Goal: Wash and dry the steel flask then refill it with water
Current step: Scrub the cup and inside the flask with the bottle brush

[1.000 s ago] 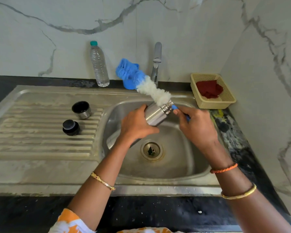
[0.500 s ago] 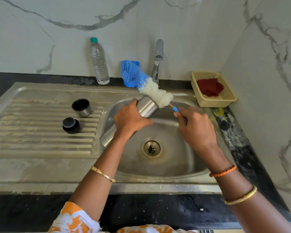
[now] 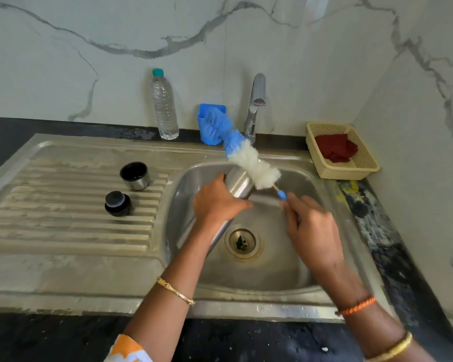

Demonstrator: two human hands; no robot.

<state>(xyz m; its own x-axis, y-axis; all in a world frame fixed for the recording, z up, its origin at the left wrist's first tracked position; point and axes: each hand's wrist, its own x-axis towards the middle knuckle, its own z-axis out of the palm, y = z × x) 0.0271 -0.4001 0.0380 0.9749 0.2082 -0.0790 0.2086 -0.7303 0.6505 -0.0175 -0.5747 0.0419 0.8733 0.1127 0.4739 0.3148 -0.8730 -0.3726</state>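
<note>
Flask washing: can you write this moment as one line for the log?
step: scrubbing | left hand: grips steel flask over sink | right hand: holds bottle brush handle | tap: no water visible

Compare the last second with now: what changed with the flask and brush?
The bottle brush has slid out of the steel flask and now lies across its outside, pulled back by the right hand. The left hand keeps gripping the flask over the sink. The cup and stopper have not moved.

I have a single head-worn wide-angle view, looking forward and down, close over the sink [image 3: 293, 270] toward the marble wall [image 3: 115, 35].
</note>
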